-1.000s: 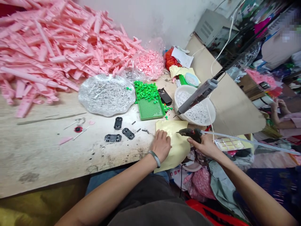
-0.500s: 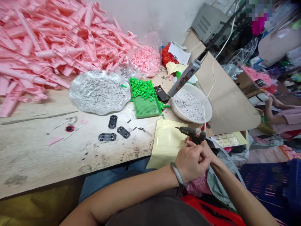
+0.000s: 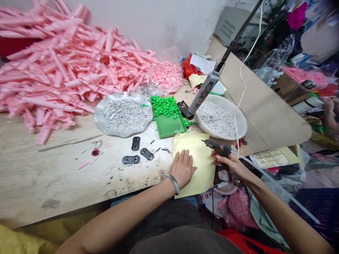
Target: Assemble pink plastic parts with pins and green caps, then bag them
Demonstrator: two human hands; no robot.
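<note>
My left hand [image 3: 182,168] lies flat on a pale yellow sheet [image 3: 201,176], holding nothing, near the sheet's left edge. My right hand [image 3: 230,165] grips a black hot glue gun [image 3: 218,148] just off the sheet's right edge, its nozzle pointing left. A long translucent glue stick [image 3: 275,187] runs from the gun to the lower right. Left of the sheet, several black plastic plates [image 3: 135,143] and small dark metal pins [image 3: 159,150] lie on the bench. A grey glue gun [image 3: 203,93] hangs above the rim of a white bowl [image 3: 221,116] of small white parts.
A worn wooden bench [image 3: 39,176] carries a large heap of pink plastic parts [image 3: 53,77], a plastic sheet of silvery pieces [image 3: 123,114] and a green tray [image 3: 168,127] of green parts. Cardboard [image 3: 265,106] rises behind the bowl. Another person's hand [image 3: 328,106] shows far right.
My left hand has moved off my right hand and now lies flat on the yellow sheet. The glue gun stays in my right hand, and the view has shifted slightly.
</note>
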